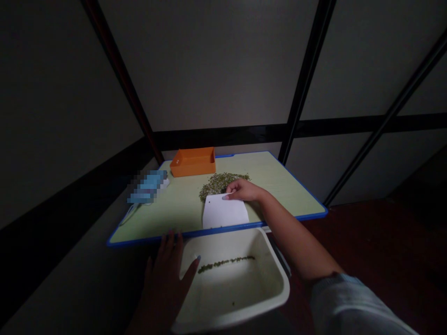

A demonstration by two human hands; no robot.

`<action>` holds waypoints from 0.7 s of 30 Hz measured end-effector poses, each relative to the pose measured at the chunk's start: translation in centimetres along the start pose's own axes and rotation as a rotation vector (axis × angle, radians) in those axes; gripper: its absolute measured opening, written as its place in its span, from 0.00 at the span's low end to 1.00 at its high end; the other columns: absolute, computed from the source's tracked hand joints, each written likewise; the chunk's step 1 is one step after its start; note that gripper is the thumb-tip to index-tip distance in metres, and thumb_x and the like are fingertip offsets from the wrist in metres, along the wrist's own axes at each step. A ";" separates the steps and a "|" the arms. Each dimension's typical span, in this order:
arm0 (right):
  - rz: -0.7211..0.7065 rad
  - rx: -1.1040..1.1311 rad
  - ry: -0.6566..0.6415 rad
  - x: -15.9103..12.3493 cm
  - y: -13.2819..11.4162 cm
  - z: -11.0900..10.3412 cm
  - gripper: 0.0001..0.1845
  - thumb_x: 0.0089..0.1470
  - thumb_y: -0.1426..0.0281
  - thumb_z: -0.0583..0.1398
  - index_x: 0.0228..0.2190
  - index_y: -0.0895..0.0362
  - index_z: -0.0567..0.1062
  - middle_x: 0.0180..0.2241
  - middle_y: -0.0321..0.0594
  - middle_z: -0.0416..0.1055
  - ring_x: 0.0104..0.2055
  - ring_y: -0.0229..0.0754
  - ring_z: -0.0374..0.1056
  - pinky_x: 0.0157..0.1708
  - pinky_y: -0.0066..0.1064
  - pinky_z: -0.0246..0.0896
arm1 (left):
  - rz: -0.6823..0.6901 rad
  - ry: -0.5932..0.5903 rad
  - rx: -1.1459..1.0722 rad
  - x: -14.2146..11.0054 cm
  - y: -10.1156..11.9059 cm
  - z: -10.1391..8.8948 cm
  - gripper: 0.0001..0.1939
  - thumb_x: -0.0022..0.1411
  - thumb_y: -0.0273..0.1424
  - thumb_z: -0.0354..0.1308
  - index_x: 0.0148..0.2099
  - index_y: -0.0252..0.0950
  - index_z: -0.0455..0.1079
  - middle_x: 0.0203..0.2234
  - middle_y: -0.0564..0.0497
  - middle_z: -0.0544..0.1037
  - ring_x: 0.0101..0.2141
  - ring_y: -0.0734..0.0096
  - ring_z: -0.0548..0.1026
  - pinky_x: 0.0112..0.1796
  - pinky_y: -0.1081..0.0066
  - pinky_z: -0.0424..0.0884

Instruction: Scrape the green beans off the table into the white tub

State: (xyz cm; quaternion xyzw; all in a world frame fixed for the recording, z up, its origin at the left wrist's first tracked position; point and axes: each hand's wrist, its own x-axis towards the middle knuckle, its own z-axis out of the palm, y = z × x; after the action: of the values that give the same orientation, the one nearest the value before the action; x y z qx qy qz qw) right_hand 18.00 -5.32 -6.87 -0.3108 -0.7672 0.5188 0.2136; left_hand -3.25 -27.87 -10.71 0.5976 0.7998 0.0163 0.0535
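A heap of small green-brown grains, like dried beans, lies loose on the pale green tabletop. My right hand is at the heap's near side, fingers curled and thumb over the far edge of a white sheet of paper; what is between the fingertips is hidden. The paper reaches the table's front edge, with one dark speck on it. Below that edge is a white plastic basin, with a thin line of grains along its inner far bottom. My left hand grips the basin's left rim, thumb inside, fingers outside.
An orange open box stands at the table's back left. Near the left edge lies a blurred blue item with a white cable. The table has a blue rim and stands against dark-framed wall panels.
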 end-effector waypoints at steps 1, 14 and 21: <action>0.003 0.005 -0.011 0.0 -0.1 0.0 0.24 0.33 0.52 0.68 0.22 0.60 0.71 0.17 0.29 0.64 0.19 0.30 0.55 0.21 0.26 0.47 | 0.001 -0.006 0.003 0.0 0.0 0.0 0.36 0.63 0.45 0.39 0.68 0.33 0.43 0.69 0.46 0.39 0.68 0.59 0.38 0.64 0.46 0.45; -0.055 -0.004 -0.038 -0.4 -0.6 0.6 0.26 0.33 0.51 0.69 0.24 0.60 0.70 0.19 0.28 0.62 0.21 0.30 0.55 0.21 0.25 0.45 | 0.021 0.062 -0.045 0.0 -0.7 1.0 0.37 0.62 0.47 0.37 0.68 0.34 0.45 0.69 0.45 0.42 0.68 0.58 0.40 0.63 0.44 0.47; -0.121 0.119 0.163 -0.8 -0.8 -0.1 0.24 0.35 0.53 0.68 0.24 0.59 0.70 0.20 0.31 0.65 0.21 0.31 0.57 0.21 0.25 0.47 | 0.019 0.083 -0.079 0.1 -0.7 1.2 0.37 0.61 0.47 0.39 0.67 0.34 0.47 0.69 0.45 0.45 0.68 0.58 0.42 0.63 0.43 0.48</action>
State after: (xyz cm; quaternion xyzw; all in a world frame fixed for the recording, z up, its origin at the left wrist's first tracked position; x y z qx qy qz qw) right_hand 18.40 -6.06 -6.06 -0.2920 -0.7325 0.5225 0.3243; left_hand -3.84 -28.08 -11.98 0.6015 0.7943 0.0732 0.0438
